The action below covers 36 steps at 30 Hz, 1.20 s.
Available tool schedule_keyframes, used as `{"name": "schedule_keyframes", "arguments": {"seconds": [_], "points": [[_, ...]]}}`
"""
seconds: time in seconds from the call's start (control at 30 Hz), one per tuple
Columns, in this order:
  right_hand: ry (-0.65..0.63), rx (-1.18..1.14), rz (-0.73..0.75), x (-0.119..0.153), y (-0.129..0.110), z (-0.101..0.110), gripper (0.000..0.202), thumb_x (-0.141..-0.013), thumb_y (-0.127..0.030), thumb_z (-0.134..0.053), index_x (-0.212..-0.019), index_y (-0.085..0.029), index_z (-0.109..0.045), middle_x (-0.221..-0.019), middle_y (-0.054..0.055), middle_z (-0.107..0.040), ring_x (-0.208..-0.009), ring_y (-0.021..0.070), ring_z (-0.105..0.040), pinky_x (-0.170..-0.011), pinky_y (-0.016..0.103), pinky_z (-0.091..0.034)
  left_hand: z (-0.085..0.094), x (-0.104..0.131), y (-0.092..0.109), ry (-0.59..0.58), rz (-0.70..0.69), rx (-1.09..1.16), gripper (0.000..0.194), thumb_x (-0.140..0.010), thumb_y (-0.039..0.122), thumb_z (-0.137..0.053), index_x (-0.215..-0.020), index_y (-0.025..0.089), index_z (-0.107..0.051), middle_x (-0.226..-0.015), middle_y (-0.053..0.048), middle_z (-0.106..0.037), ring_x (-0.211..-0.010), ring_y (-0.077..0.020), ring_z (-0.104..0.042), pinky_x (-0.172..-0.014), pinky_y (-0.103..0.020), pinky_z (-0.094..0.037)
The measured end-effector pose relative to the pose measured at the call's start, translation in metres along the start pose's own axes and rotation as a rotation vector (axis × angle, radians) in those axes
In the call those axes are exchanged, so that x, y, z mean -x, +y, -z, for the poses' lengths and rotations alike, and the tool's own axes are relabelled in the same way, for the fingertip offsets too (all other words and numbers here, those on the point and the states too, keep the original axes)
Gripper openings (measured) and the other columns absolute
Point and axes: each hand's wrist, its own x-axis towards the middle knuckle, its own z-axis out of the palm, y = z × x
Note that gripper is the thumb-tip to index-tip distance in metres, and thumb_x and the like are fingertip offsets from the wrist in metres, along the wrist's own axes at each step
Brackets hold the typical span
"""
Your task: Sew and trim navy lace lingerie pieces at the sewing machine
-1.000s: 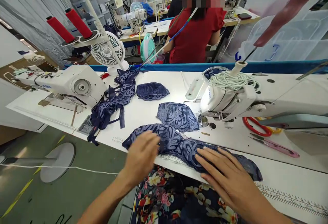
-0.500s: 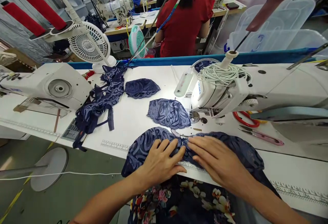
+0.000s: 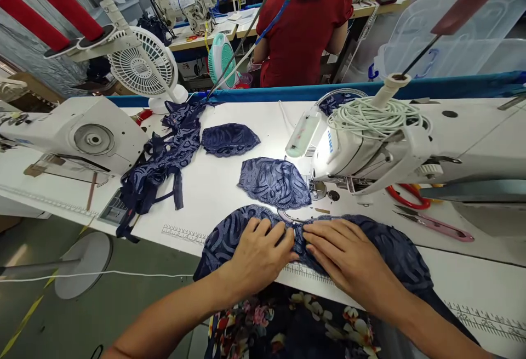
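A navy lace bra lies across the front of the white table, its two cups spread left and right. My left hand rests at its middle, fingers bent and closed on the fabric near the centre join. Beside it my right hand lies on the right cup, fingers stretched out nearly flat and pointing left; its thumb is hidden. Just behind the bra is a loose navy lace piece, touching the area by the sewing machine's needle plate. Another lace piece lies farther back.
The sewing machine stands at right, with pink-handled snips and red-handled scissors by it. A heap of navy lace lies at left, near a second machine and a white fan. A person in red sits beyond.
My left fingers have curled more over the bra's middle. My right fingers have drawn slightly closer together, still on the fabric. The camera view has shifted a little; the loose lace pieces stay put.
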Motion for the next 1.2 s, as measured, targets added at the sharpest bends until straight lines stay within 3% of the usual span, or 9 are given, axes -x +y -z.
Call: {"name": "schedule_keyframes", "arguments": {"seconds": [0.1,0.2,0.33,0.43,0.53,0.67,0.83,0.97,1.2], "points": [[-0.003,0.083,-0.071,-0.008,0.004,-0.001,0.027,-0.098,-0.021,-0.044,-0.118,-0.016,-0.062,-0.116,0.011,-0.066,-0.107,0.0234,-0.059,-0.100,0.042,-0.040,-0.003,-0.002,0.002,0.027,-0.048,-0.025,0.036,-0.099,0.038,-0.047,-0.124,0.014,-0.056,-0.117,-0.012,-0.064,-0.089,-0.0227,-0.055,-0.079,-0.040,-0.039],[-0.045,0.112,-0.105,-0.014,0.007,-0.006,0.025,-0.099,-0.020,-0.042,-0.110,-0.017,-0.063,-0.097,0.008,-0.066,-0.093,0.0212,-0.060,-0.101,0.044,-0.038,-0.003,-0.002,0.000,0.042,-0.020,0.031,0.032,-0.098,0.036,-0.049,-0.122,0.016,-0.057,-0.112,-0.010,-0.065,-0.087,-0.0219,-0.056,-0.077,-0.039,-0.040],[-0.020,0.064,-0.088,-0.018,0.003,-0.007,0.027,-0.098,-0.016,-0.040,-0.079,-0.017,-0.059,-0.076,0.005,-0.055,-0.076,0.0188,-0.052,-0.081,0.036,-0.042,0.002,-0.014,-0.007,0.122,0.087,0.213,0.033,-0.095,0.033,-0.055,-0.124,0.018,-0.054,-0.116,-0.010,-0.064,-0.104,-0.0238,-0.056,-0.087,-0.038,-0.042],[0.095,0.116,-0.028,-0.016,-0.005,0.003,0.021,-0.096,-0.013,-0.047,-0.078,-0.017,-0.058,-0.073,0.004,-0.053,-0.071,0.0178,-0.049,-0.071,0.032,-0.039,0.005,-0.026,-0.010,0.197,0.111,0.338,0.026,-0.090,0.038,-0.064,-0.107,0.019,-0.058,-0.101,-0.005,-0.066,-0.097,-0.0209,-0.059,-0.093,-0.039,-0.041],[0.204,0.220,0.054,-0.008,-0.019,0.016,0.010,-0.091,-0.008,-0.055,-0.093,-0.016,-0.061,-0.077,0.004,-0.058,-0.072,0.0174,-0.051,-0.072,0.032,-0.039,0.003,-0.031,-0.009,0.456,0.105,0.281,0.007,-0.091,0.021,-0.058,-0.084,0.020,-0.057,-0.075,0.003,-0.061,-0.074,-0.0134,-0.056,-0.098,-0.041,-0.037],[0.151,0.170,0.089,0.003,-0.037,0.025,0.017,-0.095,-0.010,-0.047,-0.104,-0.016,-0.061,-0.084,0.006,-0.062,-0.073,0.0168,-0.055,-0.070,0.030,-0.040,0.002,-0.029,-0.009,0.809,-0.024,0.098,0.012,-0.085,0.007,-0.057,-0.087,0.018,-0.059,-0.066,0.005,-0.059,-0.069,-0.0110,-0.057,-0.108,-0.049,-0.028],[0.142,-0.071,-0.013,0.000,-0.038,0.031,0.013,-0.099,-0.015,-0.045,-0.096,-0.018,-0.057,-0.085,0.004,-0.062,-0.075,0.0140,-0.058,-0.069,0.026,-0.043,0.006,-0.024,-0.011,0.861,-0.161,0.021,0.012,-0.084,0.007,-0.055,-0.084,0.016,-0.062,-0.065,0.005,-0.063,-0.067,-0.0103,-0.061,-0.113,-0.051,-0.023],[0.232,-0.031,0.006,-0.008,-0.031,0.034,0.010,-0.095,-0.010,-0.051,-0.101,-0.015,-0.058,-0.091,0.007,-0.062,-0.084,0.0160,-0.060,-0.078,0.028,-0.046,0.006,-0.022,-0.009,0.871,-0.184,-0.015,0.011,-0.084,0.009,-0.057,-0.080,0.018,-0.062,-0.065,0.005,-0.064,-0.067,-0.0099,-0.062,-0.115,-0.052,-0.022],[0.291,-0.008,0.082,-0.016,-0.032,0.031,0.013,-0.091,-0.007,-0.056,-0.100,-0.013,-0.062,-0.086,0.007,-0.062,-0.075,0.0149,-0.058,-0.068,0.027,-0.046,0.010,-0.027,-0.009,0.901,-0.217,-0.006,0.013,-0.081,0.009,-0.060,-0.073,0.019,-0.060,-0.061,0.007,-0.060,-0.065,-0.0090,-0.061,-0.114,-0.050,-0.023]]}}
